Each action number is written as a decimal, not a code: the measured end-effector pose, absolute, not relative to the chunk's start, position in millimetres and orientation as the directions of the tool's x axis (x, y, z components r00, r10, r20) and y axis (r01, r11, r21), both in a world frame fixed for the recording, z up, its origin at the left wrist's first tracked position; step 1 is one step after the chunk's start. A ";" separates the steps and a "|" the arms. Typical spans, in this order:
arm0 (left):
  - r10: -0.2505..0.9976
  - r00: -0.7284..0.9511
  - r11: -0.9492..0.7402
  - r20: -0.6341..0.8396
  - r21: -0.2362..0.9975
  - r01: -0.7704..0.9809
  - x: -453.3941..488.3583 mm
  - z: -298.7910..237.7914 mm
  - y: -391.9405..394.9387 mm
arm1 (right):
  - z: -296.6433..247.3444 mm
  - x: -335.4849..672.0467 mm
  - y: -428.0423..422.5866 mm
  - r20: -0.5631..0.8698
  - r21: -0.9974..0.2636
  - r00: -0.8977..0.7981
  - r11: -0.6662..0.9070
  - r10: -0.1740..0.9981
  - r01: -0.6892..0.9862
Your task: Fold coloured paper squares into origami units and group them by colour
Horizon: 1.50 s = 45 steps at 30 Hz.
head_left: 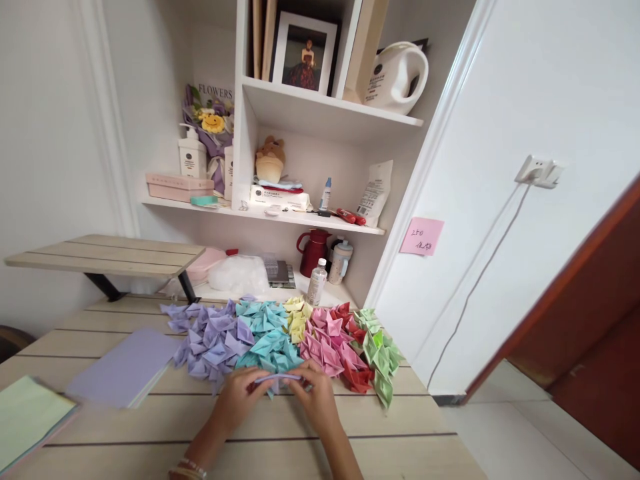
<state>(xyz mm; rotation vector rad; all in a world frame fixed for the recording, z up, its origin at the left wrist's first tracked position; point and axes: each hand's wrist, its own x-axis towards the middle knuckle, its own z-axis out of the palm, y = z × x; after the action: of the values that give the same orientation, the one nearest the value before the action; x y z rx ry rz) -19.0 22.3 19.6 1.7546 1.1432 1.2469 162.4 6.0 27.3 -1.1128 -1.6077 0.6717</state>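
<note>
Between my two hands stretches a narrow strip of folded purple paper (278,377), seen nearly edge-on. My left hand (241,393) pinches its left end, and my right hand (315,390) pinches the right end. Right beyond them lie heaps of folded paper pieces sorted by colour: purple ones (217,340), blue ones (270,333), yellow ones (297,317), pink ones (327,340), red ones (358,379) and green ones (383,357). My fingers partly cover the near edge of the blue heap.
A stack of purple paper sheets (125,367) and a light green stack (30,417) lie on the slatted table (280,460) at left. A small raised stand (107,255) is behind them. A plastic bottle (317,283) stands behind the heaps, before a white shelf (330,107).
</note>
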 end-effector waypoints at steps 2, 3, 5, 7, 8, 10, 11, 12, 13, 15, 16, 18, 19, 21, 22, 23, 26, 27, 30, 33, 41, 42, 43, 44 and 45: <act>0.957 0.124 -0.282 0.261 0.939 0.197 -17.5 14.9 23.0 | 26.6 160.5 5.5 0.412 -0.852 -0.045 0.402 0.910 0.336; 0.973 0.104 -0.217 0.204 0.968 0.126 -16.0 12.6 23.3 | 26.0 158.3 4.8 0.399 -0.863 -0.040 0.390 0.916 0.320; 0.989 0.083 -0.120 0.122 0.992 -0.037 -12.6 10.1 23.6 | 24.8 152.5 2.8 0.386 -0.884 -0.030 0.379 0.922 0.274; 0.991 0.073 -0.100 0.111 0.985 -0.140 -9.6 11.5 23.0 | 23.9 146.4 0.2 0.403 -0.886 -0.031 0.398 0.915 0.237; 0.991 0.057 -0.113 0.124 0.981 -0.155 -8.7 13.5 22.4 | 23.5 144.0 -1.0 0.415 -0.882 -0.039 0.413 0.909 0.226; 0.986 0.012 -0.164 0.167 0.979 -0.124 -8.4 18.4 21.2 | 22.4 140.9 -2.5 0.428 -0.875 -0.057 0.429 0.902 0.225; 0.981 -0.008 -0.191 0.191 0.978 -0.087 -8.9 20.7 20.7 | 21.7 140.4 -2.7 0.425 -0.874 -0.063 0.427 0.903 0.232; 0.977 -0.017 -0.215 0.214 0.976 -0.045 -9.8 22.5 20.3 | 21.0 140.4 -2.5 0.416 -0.874 -0.067 0.420 0.907 0.244; 0.972 -0.007 -0.234 0.234 0.972 0.000 -11.1 23.9 20.1 | 20.4 140.9 -2.1 0.407 -0.875 -0.069 0.411 0.911 0.257; 0.963 0.038 -0.269 0.267 0.960 0.083 -14.2 25.2 20.1 | 20.1 142.7 -1.0 0.397 -0.874 -0.063 0.398 0.916 0.280; 0.958 0.060 -0.285 0.279 0.951 0.118 -15.7 25.3 20.2 | 20.5 143.7 -0.4 0.398 -0.872 -0.055 0.396 0.916 0.288; 0.951 0.097 -0.308 0.295 0.935 0.174 -18.4 25.0 20.6 | 21.8 145.8 0.2 0.411 -0.867 -0.040 0.404 0.911 0.293; 0.948 0.109 -0.316 0.300 0.929 0.193 -19.3 24.8 20.7 | 22.4 146.7 0.4 0.418 -0.865 -0.037 0.410 0.908 0.289; 0.943 0.129 -0.330 0.308 0.921 0.209 -20.0 24.4 20.9 | 23.2 148.1 0.6 0.431 -0.858 -0.049 0.426 0.901 0.286; 0.939 0.134 -0.338 0.315 0.917 0.210 -19.9 24.3 20.8 | 23.3 148.6 0.8 0.436 -0.853 -0.058 0.433 0.898 0.291; 0.936 0.130 -0.348 0.326 0.914 0.210 -19.7 24.2 20.7 | 23.2 149.0 1.0 0.440 -0.847 -0.065 0.438 0.896 0.302; 0.929 0.113 -0.369 0.352 0.905 0.213 -18.4 24.0 20.3 | 23.1 149.7 1.9 0.454 -0.820 -0.067 0.446 0.889 0.358; 0.929 0.114 -0.370 0.353 0.903 0.216 -17.9 24.0 20.0 | 23.4 149.8 2.0 0.460 -0.809 -0.069 0.450 0.885 0.379; 0.928 0.135 -0.371 0.348 0.899 0.232 -16.2 23.8 19.0 | 24.5 149.5 1.2 0.485 -0.755 -0.103 0.475 0.869 0.453; 0.917 0.112 -0.398 0.382 0.883 0.248 -13.2 22.1 17.2 | 22.4 147.3 -0.8 0.499 -0.704 -0.102 0.471 0.860 0.532; 0.899 0.049 -0.431 0.435 0.862 0.266 -7.1 13.7 18.1 | 15.4 137.4 -2.7 0.477 -0.780 -0.039 0.443 0.878 0.443; 0.899 0.049 -0.432 0.436 0.861 0.266 -7.7 13.9 19.1 | 15.9 137.3 -1.9 0.463 -0.802 -0.031 0.434 0.886 0.411; 0.900 0.049 -0.431 0.434 0.865 0.256 -8.6 14.4 20.1 | 16.3 137.6 -0.9 0.442 -0.833 -0.020 0.418 0.897 0.363; 0.902 0.049 -0.427 0.428 0.873 0.234 -9.7 15.0 21.2 | 16.3 138.1 0.3 0.413 -0.869 -0.007 0.397 0.911 0.296; 0.908 0.053 -0.417 0.415 0.886 0.202 -10.9 15.7 22.2 | 15.8 138.7 1.8 0.381 -0.904 0.003 0.371 0.925 0.212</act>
<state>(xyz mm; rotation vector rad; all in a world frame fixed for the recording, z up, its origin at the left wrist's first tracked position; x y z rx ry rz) -10.9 22.2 15.7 1.6942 1.1222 1.4092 138.7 1.8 15.8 -1.0795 -1.4840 0.7788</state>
